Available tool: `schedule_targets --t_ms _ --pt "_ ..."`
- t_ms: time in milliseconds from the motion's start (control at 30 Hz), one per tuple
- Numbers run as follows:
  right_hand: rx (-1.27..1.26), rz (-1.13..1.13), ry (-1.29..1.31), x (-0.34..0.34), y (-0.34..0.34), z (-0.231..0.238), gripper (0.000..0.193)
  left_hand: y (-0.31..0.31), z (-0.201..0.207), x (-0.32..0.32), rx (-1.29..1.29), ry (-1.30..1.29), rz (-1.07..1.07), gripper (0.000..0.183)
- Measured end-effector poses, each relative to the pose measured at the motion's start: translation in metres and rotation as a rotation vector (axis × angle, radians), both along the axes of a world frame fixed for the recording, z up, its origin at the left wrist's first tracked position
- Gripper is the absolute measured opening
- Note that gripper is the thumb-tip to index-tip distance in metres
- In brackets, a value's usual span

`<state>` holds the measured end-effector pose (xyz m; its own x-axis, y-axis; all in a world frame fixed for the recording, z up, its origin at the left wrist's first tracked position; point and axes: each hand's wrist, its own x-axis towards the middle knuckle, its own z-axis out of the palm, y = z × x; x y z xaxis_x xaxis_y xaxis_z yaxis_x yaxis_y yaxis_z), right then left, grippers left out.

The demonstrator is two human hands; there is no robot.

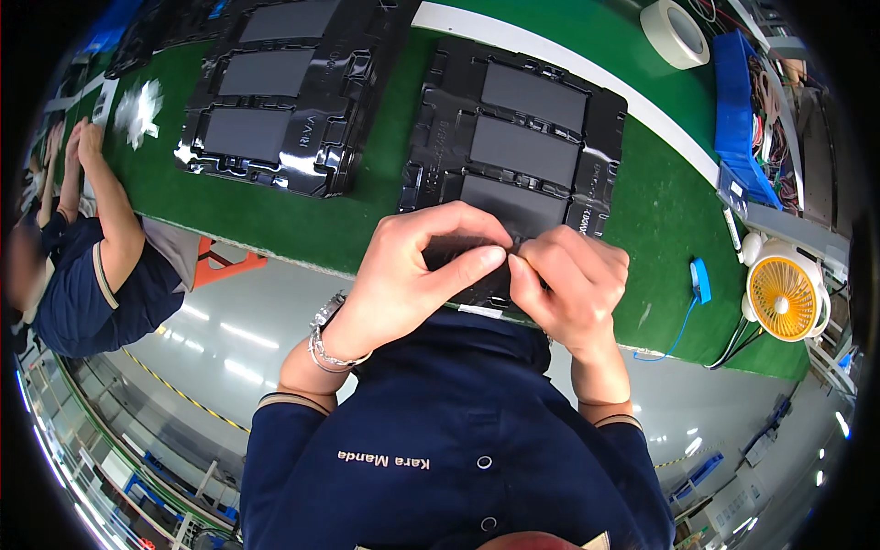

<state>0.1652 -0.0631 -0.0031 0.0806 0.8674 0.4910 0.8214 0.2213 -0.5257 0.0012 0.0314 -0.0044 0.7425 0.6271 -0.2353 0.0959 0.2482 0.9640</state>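
Both of my hands meet over the near end of a black plastic tray (417, 174) on the green table. Thumb and index finger of my left hand (412, 266) curve into a pinch. My right hand (573, 280) is closed, its thumb and bent fingers pressed together right beside the left fingertips. Whatever lies between the fingertips is too small or hidden to make out. Dark grey flat rectangular panels (524, 149) sit in the tray's compartments; my hands partly cover the nearest one.
Left of my tray stands a stack of similar black trays (321, 137). At the right are a yellow-and-white fan (782, 298), a blue clip with a cord (700, 280), a blue bin of cables (733, 115) and a tape roll (676, 35). Another person (101, 266) works at far left.
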Motion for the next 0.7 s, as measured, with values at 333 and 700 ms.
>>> schedule_targets --t_ms 333,700 --pt "-0.301 -0.259 0.611 0.028 -0.046 -0.016 0.008 -0.017 -0.013 -0.013 1.025 0.284 -0.384 0.007" --pt "-0.375 -0.222 0.426 0.016 -0.056 -0.025 0.008 -0.030 -0.020 -0.010 1.143 0.338 -0.408 0.013"
